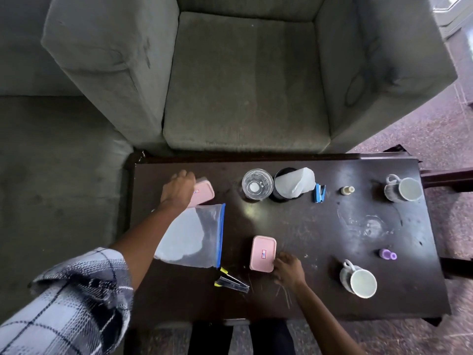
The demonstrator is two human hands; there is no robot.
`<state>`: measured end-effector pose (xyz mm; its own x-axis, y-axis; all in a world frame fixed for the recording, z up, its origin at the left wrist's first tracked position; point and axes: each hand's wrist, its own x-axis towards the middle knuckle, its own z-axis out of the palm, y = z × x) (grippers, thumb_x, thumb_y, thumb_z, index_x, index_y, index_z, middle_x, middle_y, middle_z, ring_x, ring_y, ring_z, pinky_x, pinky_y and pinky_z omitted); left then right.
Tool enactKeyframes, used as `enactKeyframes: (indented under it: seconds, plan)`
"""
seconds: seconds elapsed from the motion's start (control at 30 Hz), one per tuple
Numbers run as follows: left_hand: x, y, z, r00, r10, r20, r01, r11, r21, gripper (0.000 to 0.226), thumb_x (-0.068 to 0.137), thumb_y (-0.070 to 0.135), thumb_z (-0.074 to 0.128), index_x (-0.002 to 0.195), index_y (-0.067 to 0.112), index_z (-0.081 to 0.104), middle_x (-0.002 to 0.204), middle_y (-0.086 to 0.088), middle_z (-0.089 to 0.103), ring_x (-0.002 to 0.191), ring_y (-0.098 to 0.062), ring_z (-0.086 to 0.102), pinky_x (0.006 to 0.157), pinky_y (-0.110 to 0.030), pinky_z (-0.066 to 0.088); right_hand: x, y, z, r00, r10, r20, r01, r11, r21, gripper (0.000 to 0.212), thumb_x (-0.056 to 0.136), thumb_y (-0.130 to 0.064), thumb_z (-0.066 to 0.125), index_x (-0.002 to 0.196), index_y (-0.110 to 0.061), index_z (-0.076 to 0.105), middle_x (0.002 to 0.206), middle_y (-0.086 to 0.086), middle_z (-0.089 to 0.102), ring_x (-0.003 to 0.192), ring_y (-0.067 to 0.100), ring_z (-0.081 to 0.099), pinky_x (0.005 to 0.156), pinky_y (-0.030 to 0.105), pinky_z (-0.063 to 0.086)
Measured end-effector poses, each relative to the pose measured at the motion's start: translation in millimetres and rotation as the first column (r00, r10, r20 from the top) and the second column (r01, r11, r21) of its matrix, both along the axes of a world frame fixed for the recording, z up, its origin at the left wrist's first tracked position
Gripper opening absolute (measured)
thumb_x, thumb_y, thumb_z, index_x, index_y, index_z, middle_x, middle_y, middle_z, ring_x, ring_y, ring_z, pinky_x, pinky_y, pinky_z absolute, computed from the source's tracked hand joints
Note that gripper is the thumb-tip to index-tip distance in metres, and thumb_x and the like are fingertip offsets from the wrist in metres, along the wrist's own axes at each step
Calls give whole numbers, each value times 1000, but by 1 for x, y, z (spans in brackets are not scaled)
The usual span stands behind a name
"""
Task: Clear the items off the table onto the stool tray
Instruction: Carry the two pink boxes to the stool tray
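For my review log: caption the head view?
Left hand covers far pink box; right hand touches near pink box on dark table.

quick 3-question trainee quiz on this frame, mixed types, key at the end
1. True or false: the left hand is on the far pink box.
2. What stands right beside the glass? A) black cup with white material in it B) purple bottle C) zip bag
3. How many mugs are on the table?
Key: 1 true. 2 A. 3 two: the far mug and the near mug.
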<state>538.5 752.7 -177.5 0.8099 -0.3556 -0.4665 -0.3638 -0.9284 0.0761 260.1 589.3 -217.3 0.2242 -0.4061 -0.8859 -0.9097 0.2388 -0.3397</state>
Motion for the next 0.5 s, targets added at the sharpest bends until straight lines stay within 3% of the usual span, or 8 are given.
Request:
enactKeyframes:
  seconds: [0.13, 0.2, 0.33, 0.4, 0.5]
  plan:
    - [-10, 18, 12, 976, 170, 136, -141, 969, -203, 31, 93, 9, 42, 122, 10, 49, 120, -19, 47, 112, -39, 47, 83, -50, 44, 5, 16, 1, 999, 43, -29, -46, 993, -113, 8, 84, -4, 51, 84, -8, 58, 70, 13, 58, 46, 17, 52, 32, 19, 40]
    - [-16, 27, 20, 948, 293, 122, -228, 897, -378, 31, 91, 8, 44, 122, 9, 51, 118, -20, 50, 109, -39, 50, 84, -48, 45, 5, 22, 2, 1000, 18, -25, -22, 989, -148, 8, 85, -3, 50, 81, -7, 57, 71, 15, 61, 45, 16, 54, 32, 19, 43]
    - [-34, 48, 53, 886, 453, -105, -413, 664, -623, 24, 89, 3, 48, 111, 3, 56, 104, -16, 60, 96, -29, 58, 79, -35, 43, 0, 26, 18, 1000, 20, 4, -19, 984, -175, 16, 86, -3, 50, 71, -8, 54, 59, 8, 59, 44, 15, 55, 37, 22, 45]
    - [-53, 58, 77, 826, 495, -270, -537, 542, -646, 22, 88, 1, 50, 109, 3, 57, 97, -11, 60, 90, -25, 58, 76, -38, 47, -5, 27, 35, 999, 26, 22, -22, 984, -175, 21, 87, -4, 53, 67, -9, 49, 56, 4, 55, 45, 15, 53, 35, 19, 43]
    - [-87, 71, 109, 768, 486, -418, -634, 480, -606, 20, 90, 5, 53, 110, 5, 56, 103, -11, 60, 93, -25, 58, 81, -44, 52, -18, 29, 70, 994, 91, 57, -79, 980, -183, 31, 88, -5, 55, 61, -13, 43, 60, 3, 52, 49, 14, 50, 36, 18, 43]
